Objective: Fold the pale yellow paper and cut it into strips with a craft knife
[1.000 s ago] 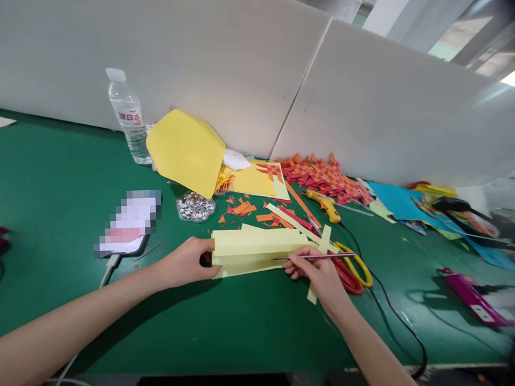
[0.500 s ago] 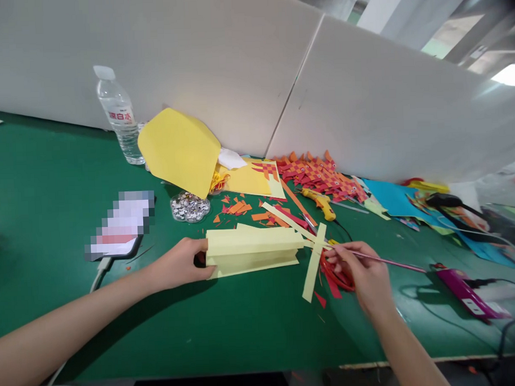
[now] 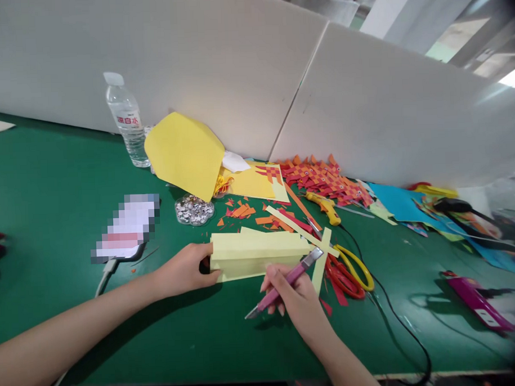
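Observation:
My left hand (image 3: 186, 267) grips the left end of a folded pale yellow paper (image 3: 259, 246), thumb in front and fingers behind. In my right hand (image 3: 292, 290) is a pink craft knife (image 3: 286, 285), held slantwise in front of the paper's right part. One metal end of the knife points down left over the table, and the other points up right near crossed pale yellow paper strips (image 3: 325, 242). Beside the strips lie scissors with red and yellow handles (image 3: 355, 268). The paper's right end is partly behind the knife.
On the green table (image 3: 182, 342) are a phone (image 3: 129, 223) with a cable, a water bottle (image 3: 128, 127), googly eyes (image 3: 194, 210), a yellow sheet (image 3: 186, 153), orange scraps (image 3: 243, 209), woven paper fish (image 3: 320, 179), a yellow glue gun (image 3: 325, 206) and a purple power strip (image 3: 476, 303).
My right hand has moved left from the crossed strips to the front of the folded paper, and the pink tool has turned. The scissors are now uncovered. My left hand keeps its hold.

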The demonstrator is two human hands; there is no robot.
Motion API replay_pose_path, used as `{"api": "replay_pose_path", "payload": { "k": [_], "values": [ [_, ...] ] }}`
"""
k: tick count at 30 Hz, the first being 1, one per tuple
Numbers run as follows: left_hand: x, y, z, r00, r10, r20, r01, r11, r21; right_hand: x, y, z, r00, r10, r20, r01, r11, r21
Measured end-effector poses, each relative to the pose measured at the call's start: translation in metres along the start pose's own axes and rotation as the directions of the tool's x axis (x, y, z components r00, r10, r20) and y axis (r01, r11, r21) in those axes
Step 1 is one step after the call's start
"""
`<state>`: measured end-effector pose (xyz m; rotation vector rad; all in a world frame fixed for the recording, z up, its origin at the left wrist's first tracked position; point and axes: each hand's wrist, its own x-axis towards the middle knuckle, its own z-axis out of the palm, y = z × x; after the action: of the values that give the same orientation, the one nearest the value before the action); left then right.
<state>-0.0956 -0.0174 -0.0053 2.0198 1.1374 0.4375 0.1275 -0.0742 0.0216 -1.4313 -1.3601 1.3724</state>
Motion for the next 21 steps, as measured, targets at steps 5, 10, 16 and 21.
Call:
{"api": "replay_pose_path", "payload": {
  "k": [5, 10, 16, 21],
  "values": [
    [0.000, 0.002, -0.001, 1.000, 0.011, -0.012, -0.011, 1.000, 0.013, 0.007, 0.002, -0.006, 0.997, 0.008, -0.076, 0.000, 0.995, 0.098],
    [0.000, 0.000, 0.001, 1.000, 0.000, -0.006, 0.001, 0.999, 0.035, 0.000, -0.004, -0.013, 0.997, -0.012, 0.072, -0.009, 0.959, 0.284],
    [0.001, -0.001, 0.003, 1.000, 0.028, -0.006, -0.027, 0.998, 0.062, 0.004, 0.006, -0.010, 0.999, -0.032, 0.006, 0.030, 0.968, 0.250],
    [0.000, 0.000, 0.002, 0.998, 0.057, 0.001, -0.057, 0.998, 0.019, 0.011, 0.016, 0.004, 0.998, -0.051, 0.034, 0.043, 0.978, 0.205]
  ]
}}
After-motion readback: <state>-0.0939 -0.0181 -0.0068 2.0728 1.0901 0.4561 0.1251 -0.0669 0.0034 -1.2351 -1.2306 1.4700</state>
